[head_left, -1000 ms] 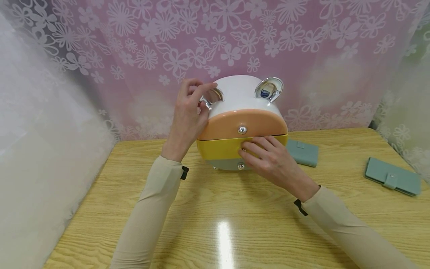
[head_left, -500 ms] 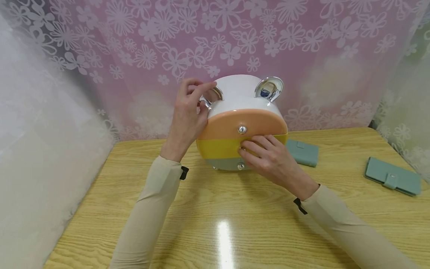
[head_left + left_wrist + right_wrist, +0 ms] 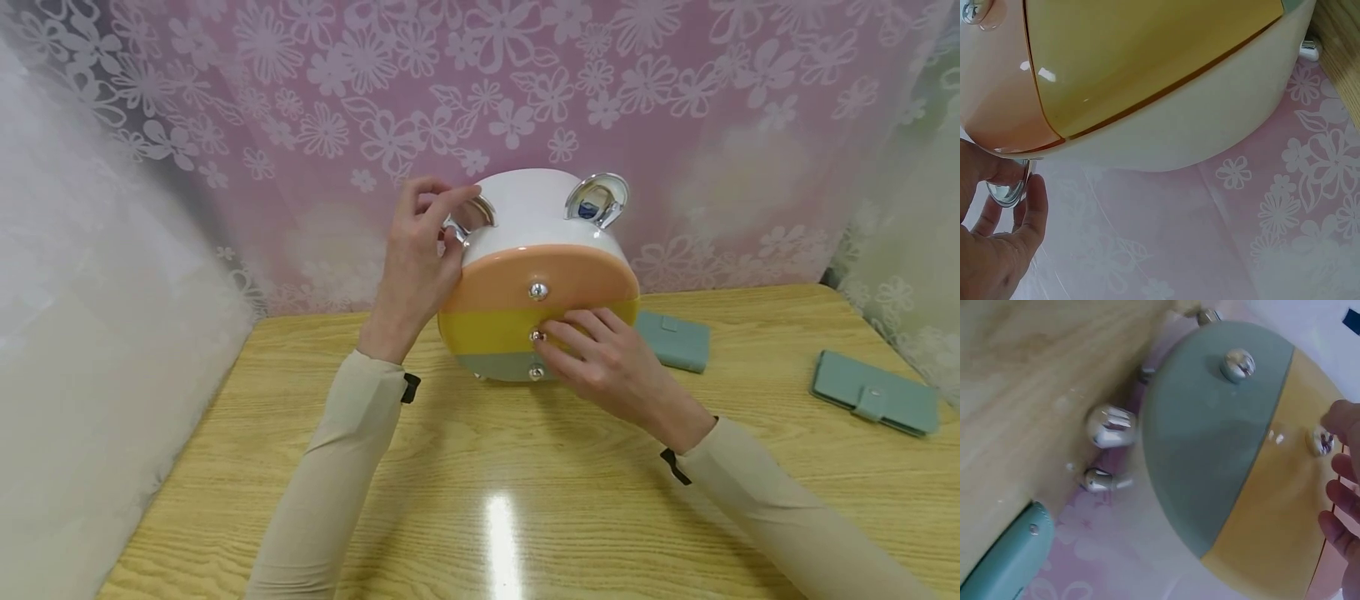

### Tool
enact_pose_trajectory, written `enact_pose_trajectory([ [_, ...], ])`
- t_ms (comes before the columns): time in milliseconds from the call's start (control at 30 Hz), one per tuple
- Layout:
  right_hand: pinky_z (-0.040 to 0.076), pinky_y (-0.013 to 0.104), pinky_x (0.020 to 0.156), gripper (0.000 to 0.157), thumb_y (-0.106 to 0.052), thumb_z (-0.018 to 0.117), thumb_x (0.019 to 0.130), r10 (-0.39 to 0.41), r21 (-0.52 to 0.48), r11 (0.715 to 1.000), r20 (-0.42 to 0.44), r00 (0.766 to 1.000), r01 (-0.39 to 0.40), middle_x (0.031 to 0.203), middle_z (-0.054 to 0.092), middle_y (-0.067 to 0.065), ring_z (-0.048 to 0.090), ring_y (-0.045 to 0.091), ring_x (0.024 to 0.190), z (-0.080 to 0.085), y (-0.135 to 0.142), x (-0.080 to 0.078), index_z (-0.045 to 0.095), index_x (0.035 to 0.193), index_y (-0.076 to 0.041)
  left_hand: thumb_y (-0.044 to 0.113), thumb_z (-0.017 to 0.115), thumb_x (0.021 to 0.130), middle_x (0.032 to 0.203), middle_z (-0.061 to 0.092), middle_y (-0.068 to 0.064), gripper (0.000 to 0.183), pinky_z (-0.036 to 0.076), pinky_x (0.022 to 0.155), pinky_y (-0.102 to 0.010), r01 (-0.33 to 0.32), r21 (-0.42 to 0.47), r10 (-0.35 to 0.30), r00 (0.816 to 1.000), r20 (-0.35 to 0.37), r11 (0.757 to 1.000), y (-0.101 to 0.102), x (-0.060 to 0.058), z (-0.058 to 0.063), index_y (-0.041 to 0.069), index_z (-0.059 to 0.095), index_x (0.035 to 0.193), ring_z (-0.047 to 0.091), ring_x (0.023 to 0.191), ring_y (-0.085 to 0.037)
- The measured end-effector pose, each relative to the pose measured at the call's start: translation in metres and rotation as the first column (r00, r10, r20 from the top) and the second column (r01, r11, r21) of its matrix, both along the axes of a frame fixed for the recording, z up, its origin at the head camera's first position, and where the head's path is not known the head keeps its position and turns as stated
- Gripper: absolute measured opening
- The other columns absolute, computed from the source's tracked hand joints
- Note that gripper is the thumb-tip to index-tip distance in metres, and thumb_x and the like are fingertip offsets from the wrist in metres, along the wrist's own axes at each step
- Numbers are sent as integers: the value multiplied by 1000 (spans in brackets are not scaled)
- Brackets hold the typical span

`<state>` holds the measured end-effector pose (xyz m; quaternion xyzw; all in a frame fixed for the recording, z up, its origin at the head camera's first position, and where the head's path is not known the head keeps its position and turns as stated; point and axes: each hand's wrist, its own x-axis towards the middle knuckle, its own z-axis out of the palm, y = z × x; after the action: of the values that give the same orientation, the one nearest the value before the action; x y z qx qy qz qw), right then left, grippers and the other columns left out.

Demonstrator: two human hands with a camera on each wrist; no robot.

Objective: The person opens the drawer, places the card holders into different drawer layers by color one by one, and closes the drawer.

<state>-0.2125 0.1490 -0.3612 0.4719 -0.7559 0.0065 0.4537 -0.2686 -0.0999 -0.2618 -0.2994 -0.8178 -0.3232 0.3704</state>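
Observation:
A rounded white drawer box (image 3: 525,204) with silver ears and feet stands on the table, its front split into an orange drawer (image 3: 491,283), a yellow drawer (image 3: 483,333) and a grey-green drawer (image 3: 1207,437). My left hand (image 3: 420,258) pinches the left silver ear (image 3: 1007,194) between thumb and fingers. At the yellow front, my right hand (image 3: 607,362) has its fingertips close around the middle silver knob (image 3: 1320,442), loosely bent and spread, with the knob showing between them. All three drawers look flush in the head view.
Right of the box lies a green wallet (image 3: 678,342), partly behind my right hand. Another green wallet (image 3: 873,393) with a snap strap rests farther right on the wooden table (image 3: 420,500). Flowered pink cloth (image 3: 517,92) hangs close behind the box.
The yellow drawer has gone in, and the dark gap along its top edge has vanished. My right fingers have eased off the knob, which now shows more. The left hand stays on the ear.

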Motion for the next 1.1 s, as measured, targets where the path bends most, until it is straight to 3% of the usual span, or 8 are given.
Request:
enact_pose_trajectory([
  [200,56,38,82,37,-15,38,111,45,70,997,-29,999,-43,116,74,9,67,28,99,-11,1,8,75,107,-11,-13,51,88,125,50,-19,49,55,77,-30,1,6,-1,1000,-3,1000,0,0,-1,8,69,128,58,98,-28],
  [333,54,36,82,40,-10,33,112,35,143,989,-31,999,-31,118,73,8,65,26,101,-15,2,11,74,111,-13,-14,51,88,125,50,-20,49,55,76,-30,6,6,-6,1000,-12,1000,0,0,0,7,69,128,58,98,-28],
  [633,52,32,83,44,-2,30,109,24,336,942,-63,998,-2,116,67,5,60,23,98,-27,3,0,72,114,-12,-14,51,87,124,50,-19,49,54,76,-29,5,12,-5,1000,-5,1000,1,0,0,8,69,127,57,98,-28],
  [833,49,32,78,35,-7,36,105,36,381,925,-96,995,3,112,65,4,57,23,91,-33,2,-8,69,111,-12,-14,51,87,124,50,-19,49,54,75,-29,5,15,-5,1000,-11,1000,1,-1,0,8,69,128,56,96,-27],
  [1100,50,30,73,53,0,16,110,-5,406,912,-130,992,57,111,64,5,57,23,86,-39,-4,-10,67,109,-12,-14,51,88,124,49,-19,49,54,75,-30,3,16,-3,1000,-6,1000,0,1,-1,8,69,127,57,97,-28],
])
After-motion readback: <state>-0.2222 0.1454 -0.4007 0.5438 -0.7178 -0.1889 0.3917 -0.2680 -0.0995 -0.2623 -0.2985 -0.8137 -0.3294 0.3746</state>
